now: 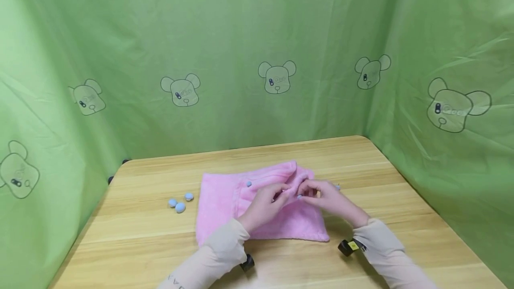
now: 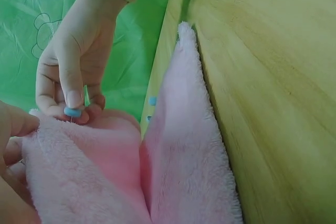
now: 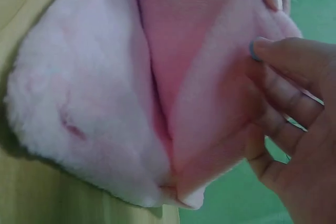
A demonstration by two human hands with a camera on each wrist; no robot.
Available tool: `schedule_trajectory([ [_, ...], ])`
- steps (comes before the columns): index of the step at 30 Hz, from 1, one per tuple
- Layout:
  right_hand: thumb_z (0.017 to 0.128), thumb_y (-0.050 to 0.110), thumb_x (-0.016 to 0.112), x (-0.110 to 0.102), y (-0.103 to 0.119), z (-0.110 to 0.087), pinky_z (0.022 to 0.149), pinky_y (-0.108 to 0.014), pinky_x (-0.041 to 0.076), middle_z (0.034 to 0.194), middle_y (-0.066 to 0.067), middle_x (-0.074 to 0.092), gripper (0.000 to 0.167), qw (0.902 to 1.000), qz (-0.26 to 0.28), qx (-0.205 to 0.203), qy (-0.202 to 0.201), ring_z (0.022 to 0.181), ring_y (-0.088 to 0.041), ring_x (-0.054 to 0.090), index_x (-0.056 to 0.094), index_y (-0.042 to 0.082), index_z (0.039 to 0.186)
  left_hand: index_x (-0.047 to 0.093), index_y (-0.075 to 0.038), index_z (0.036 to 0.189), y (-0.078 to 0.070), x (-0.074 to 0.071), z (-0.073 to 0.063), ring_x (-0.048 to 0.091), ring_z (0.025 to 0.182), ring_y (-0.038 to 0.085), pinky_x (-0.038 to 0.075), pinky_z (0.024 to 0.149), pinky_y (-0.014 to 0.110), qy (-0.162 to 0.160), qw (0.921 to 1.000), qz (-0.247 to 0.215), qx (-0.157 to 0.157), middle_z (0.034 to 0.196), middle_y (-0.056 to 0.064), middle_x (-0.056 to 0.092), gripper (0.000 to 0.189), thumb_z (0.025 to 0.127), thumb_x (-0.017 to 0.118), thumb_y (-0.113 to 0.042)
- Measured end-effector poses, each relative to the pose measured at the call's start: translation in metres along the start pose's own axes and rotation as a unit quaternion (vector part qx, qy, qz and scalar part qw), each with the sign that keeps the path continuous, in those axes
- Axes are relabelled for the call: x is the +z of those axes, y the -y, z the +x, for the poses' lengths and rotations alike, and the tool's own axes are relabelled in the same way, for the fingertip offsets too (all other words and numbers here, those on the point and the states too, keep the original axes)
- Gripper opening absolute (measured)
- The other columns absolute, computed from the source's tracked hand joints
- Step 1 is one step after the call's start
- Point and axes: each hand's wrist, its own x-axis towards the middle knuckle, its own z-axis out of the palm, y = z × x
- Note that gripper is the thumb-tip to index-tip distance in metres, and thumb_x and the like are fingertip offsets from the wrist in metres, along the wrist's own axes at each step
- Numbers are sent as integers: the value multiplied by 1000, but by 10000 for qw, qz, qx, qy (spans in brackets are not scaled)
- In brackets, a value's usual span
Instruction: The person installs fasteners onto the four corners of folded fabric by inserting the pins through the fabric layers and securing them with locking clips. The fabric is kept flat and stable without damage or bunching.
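A pink plush cloth lies on the table with part of it folded up. My left hand grips the raised edge of the cloth; its fingers show at the left of the left wrist view. Facing it, my right hand pinches a pin with a round blue head between thumb and fingers. The pin's thin shaft points down at the cloth edge, and whether its tip is in the fabric I cannot tell. Another blue round head sits on the cloth, left of the folds.
Three blue round-headed pieces lie on the wooden table left of the cloth. One more blue piece shows just behind my right hand. Green curtains with bear faces stand around the table's back and sides.
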Motion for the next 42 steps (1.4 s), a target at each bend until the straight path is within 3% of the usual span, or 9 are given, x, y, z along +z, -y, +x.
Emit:
schedule_trajectory([
  [9, 75, 0, 79, 10, -4, 2, 65, -26, 53, 87, 2, 66, 28, 9901, -639, -705, -1027, 74, -11, 58, 65, 11, 97, 66, -14, 115, -1, 2, -2, 53, 70, -3, 52, 69, 15, 34, 9999, -155, 17, 89, 0, 68, 25, 100, 53, -29],
  [15, 69, -6, 79, 15, -6, 3, 67, -28, 56, 90, -1, 63, 41, 9825, -978, -859, -1334, 78, -15, 60, 60, 7, 103, 65, -13, 119, -6, 4, -5, 59, 81, -2, 52, 78, 14, 107, 9999, 91, -5, 100, 0, 70, 26, 99, 55, -28],
  [20, 65, -4, 82, 16, -8, 4, 76, -38, 58, 111, -11, 57, 70, 9716, -1415, -951, -1640, 96, -21, 57, 50, 2, 127, 66, -14, 117, -8, 6, -7, 59, 81, -3, 52, 76, 13, 142, 9997, 177, 117, 98, 1, 71, 24, 100, 54, -26],
  [24, 64, -1, 82, 15, -7, 5, 94, -50, 52, 128, -17, 51, 83, 9687, -1516, -931, -1732, 115, -28, 51, 45, 4, 138, 65, -14, 117, -9, 6, -8, 57, 79, -4, 51, 75, 12, 155, 9990, 310, 277, 97, 2, 71, 23, 99, 54, -24],
  [28, 65, -3, 79, 14, -6, 5, 103, -48, 45, 132, -15, 55, 79, 9702, -1470, -984, -1659, 119, -29, 52, 48, 5, 138, 65, -13, 118, -10, 7, -8, 59, 83, -3, 50, 78, 12, 136, 9968, 631, 480, 99, 0, 71, 23, 100, 54, -22],
  [35, 67, -6, 79, 15, -8, 4, 94, -19, 50, 111, -8, 70, 53, 9669, -1200, -1648, -1535, 98, -21, 65, 64, 4, 117, 65, -14, 120, -17, 6, -11, 65, 97, 7, 51, 89, 17, 53, 9862, 1470, 754, 108, -1, 71, 24, 99, 54, -21],
  [38, 66, -6, 79, 16, -10, 5, 91, -12, 47, 102, -5, 72, 44, 9637, -1099, -1844, -1586, 93, -18, 66, 67, 4, 108, 64, -15, 121, -19, 5, -13, 66, 99, 8, 51, 91, 18, 7, 9763, 1973, 888, 109, -2, 71, 25, 98, 56, -21],
  [42, 66, -10, 78, 17, -9, 5, 85, -9, 49, 93, -4, 72, 39, 9638, -842, -1946, -1616, 87, -14, 66, 69, 6, 100, 65, -18, 120, -21, 4, -15, 66, 91, 6, 52, 84, 15, -141, 9568, 2650, 1186, 103, -4, 71, 26, 94, 61, -20],
])
